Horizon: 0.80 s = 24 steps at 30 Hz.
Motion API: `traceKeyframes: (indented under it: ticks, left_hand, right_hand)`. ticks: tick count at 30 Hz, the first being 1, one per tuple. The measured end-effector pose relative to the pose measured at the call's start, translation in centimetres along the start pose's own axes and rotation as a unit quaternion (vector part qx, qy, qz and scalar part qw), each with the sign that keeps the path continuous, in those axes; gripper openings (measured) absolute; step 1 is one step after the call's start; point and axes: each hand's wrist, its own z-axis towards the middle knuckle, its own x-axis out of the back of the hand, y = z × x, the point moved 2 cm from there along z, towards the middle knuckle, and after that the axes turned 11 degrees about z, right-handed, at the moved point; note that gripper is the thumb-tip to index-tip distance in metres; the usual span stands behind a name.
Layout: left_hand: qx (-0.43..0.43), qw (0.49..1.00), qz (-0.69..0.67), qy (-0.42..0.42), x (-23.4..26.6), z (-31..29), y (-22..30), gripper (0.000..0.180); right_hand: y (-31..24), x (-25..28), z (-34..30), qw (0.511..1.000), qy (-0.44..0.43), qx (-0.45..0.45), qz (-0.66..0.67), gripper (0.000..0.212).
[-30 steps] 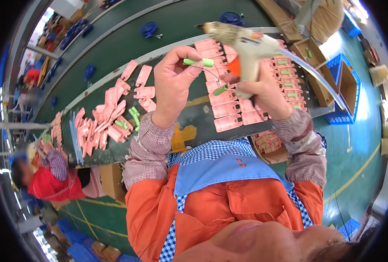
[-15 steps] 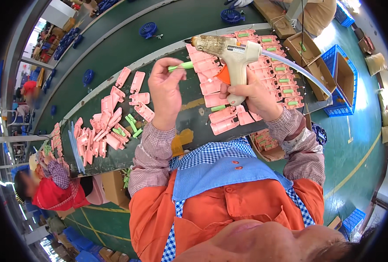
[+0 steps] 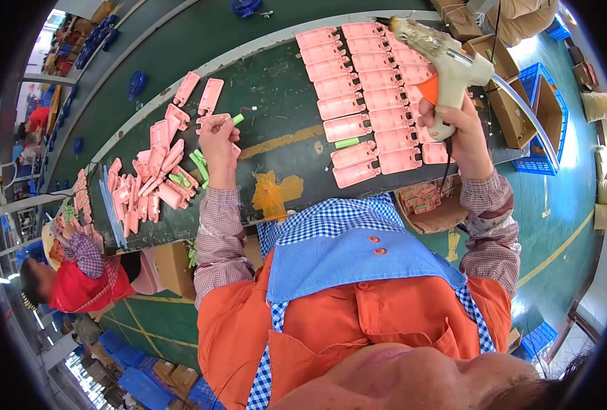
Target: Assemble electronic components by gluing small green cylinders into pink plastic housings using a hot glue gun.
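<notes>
My left hand (image 3: 218,143) is over the left half of the worktop (image 3: 293,106), its fingers closed on a green cylinder (image 3: 238,119) whose end pokes out to the right. A pink part lies right at these fingers; I can't tell whether they grip that too. My right hand (image 3: 466,126) is wrapped round the handle of a glue gun (image 3: 457,74) near the worktop's right end, nozzle towards the far edge, a pale rod (image 3: 525,109) trailing from its back. Whether I'm squeezing the orange trigger (image 3: 428,89), I can't tell. Left of the gun, pink shells (image 3: 385,99) lie in rows from far edge to near edge, with another green cylinder (image 3: 347,143) among them. Towards the left end sit a loose pink heap (image 3: 157,160), some green cylinders (image 3: 198,162) and blue sticks (image 3: 110,205).
</notes>
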Motion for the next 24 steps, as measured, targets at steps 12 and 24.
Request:
traceKeyframes:
  ticks: [12,24]
  left_hand:
    - [-0.437,0.820,0.338,-0.149,-9.7,-8.8,5.1,0.016]
    - [-0.528,0.700,0.443,-0.186,-16.4,-10.3,1.2,0.008]
  right_hand:
    - [0.6,2.5,-2.0,0.999,0.053,0.007,-0.001,0.049]
    - [1.0,5.3,-3.6,0.994,0.109,0.006,-0.005,0.047]
